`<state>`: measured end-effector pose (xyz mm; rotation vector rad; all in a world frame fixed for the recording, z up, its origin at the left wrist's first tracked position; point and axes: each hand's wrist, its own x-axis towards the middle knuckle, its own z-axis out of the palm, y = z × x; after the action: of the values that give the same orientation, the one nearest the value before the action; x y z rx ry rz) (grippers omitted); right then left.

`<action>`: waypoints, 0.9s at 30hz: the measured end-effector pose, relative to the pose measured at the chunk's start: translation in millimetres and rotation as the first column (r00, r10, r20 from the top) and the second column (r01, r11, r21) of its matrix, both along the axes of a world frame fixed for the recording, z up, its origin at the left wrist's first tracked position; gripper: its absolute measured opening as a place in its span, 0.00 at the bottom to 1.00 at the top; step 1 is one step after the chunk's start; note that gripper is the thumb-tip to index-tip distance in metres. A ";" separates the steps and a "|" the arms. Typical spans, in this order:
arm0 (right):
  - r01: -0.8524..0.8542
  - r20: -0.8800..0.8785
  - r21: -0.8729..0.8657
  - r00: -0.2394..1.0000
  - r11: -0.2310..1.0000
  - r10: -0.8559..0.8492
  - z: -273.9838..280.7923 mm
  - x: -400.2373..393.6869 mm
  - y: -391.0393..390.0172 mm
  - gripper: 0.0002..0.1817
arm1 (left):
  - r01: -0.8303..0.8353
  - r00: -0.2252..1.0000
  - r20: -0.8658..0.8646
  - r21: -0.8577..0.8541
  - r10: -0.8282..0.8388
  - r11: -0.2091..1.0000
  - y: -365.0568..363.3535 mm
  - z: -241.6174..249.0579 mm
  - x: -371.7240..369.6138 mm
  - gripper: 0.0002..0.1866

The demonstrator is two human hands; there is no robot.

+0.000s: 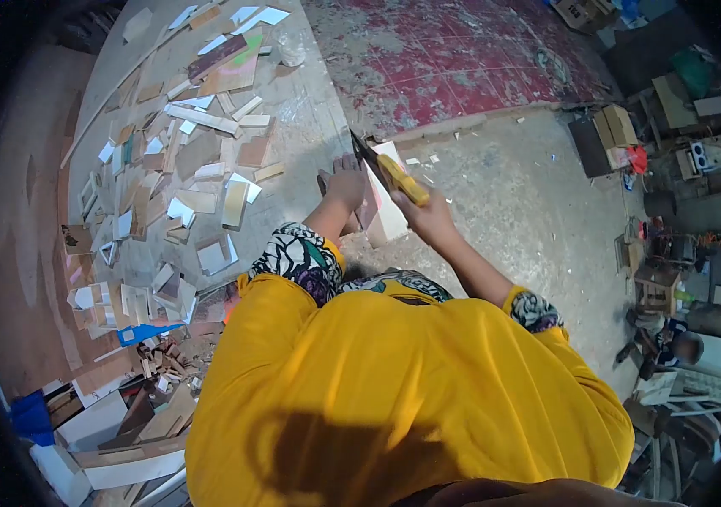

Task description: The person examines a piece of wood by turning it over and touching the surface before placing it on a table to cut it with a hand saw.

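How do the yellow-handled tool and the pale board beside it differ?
Colour: the yellow-handled tool has a dark, pointed front end; the pale board is whitish.
Shape: the tool is slim and tapering; the board is broader, with straight edges.
Hold: the right hand grips the tool, not the board.
Shared: both are longer than wide.

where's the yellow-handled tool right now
In the head view, upper half and slightly right of centre, the yellow-handled tool is in the right grip, its dark blade pointing up-left beside the left grip.
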<state>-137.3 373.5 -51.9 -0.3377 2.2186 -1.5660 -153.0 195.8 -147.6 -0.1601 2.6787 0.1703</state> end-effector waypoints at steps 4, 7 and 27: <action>-0.041 -0.128 0.004 0.991 0.999 0.041 24.3 24.2 27.2 0.16 | 0.015 1.000 0.019 -0.016 -0.014 1.000 0.3 -1.8 -3.2 0.51; -0.002 0.148 -0.005 0.989 1.000 0.003 45.5 24.7 35.3 0.16 | -0.013 1.000 -0.013 0.019 0.013 1.000 -2.7 -8.2 1.0 0.51; -0.030 0.004 0.045 1.000 0.999 0.030 17.6 11.3 7.3 0.15 | -0.039 0.999 -0.031 -0.018 0.039 0.999 -0.7 -2.1 -0.8 0.52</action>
<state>-126.0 380.8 -34.3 -0.3540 2.2322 -1.4978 -153.8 195.1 -149.7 -0.2174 2.7092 0.1609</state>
